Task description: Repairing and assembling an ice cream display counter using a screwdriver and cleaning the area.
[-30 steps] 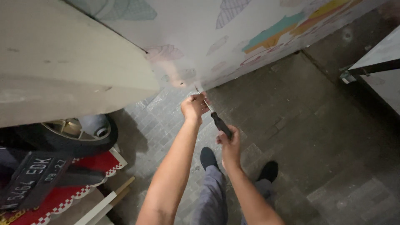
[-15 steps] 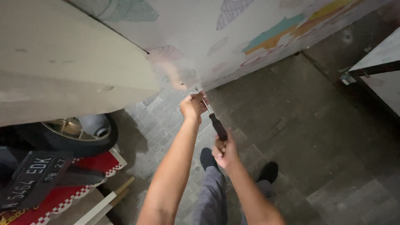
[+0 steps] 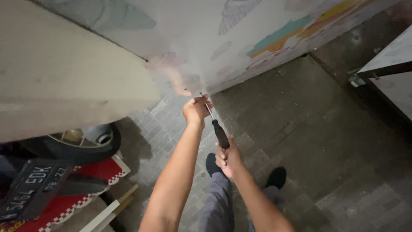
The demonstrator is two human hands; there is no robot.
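Observation:
My right hand (image 3: 228, 158) grips the black handle of a screwdriver (image 3: 219, 133), whose thin metal shaft points up to the lower edge of a glossy white panel (image 3: 240, 38) printed with pastel shapes. My left hand (image 3: 196, 109) is closed around the shaft near its tip, right under the panel's corner. A plain beige board (image 3: 64, 81) meets the panel on the left. Below my arms I see my grey trousers and two dark shoes on the paved floor.
A motorbike wheel (image 3: 79, 144) and a black number plate (image 3: 30, 189) sit at lower left above a red checkered mat (image 3: 86, 193). A pale wooden strip (image 3: 109, 210) lies beside it. Another white panel with a metal bracket (image 3: 356, 79) stands at right. The floor is grey paving.
My right hand has slid down the handle toward me. The left hand stays at the shaft's tip under the panel.

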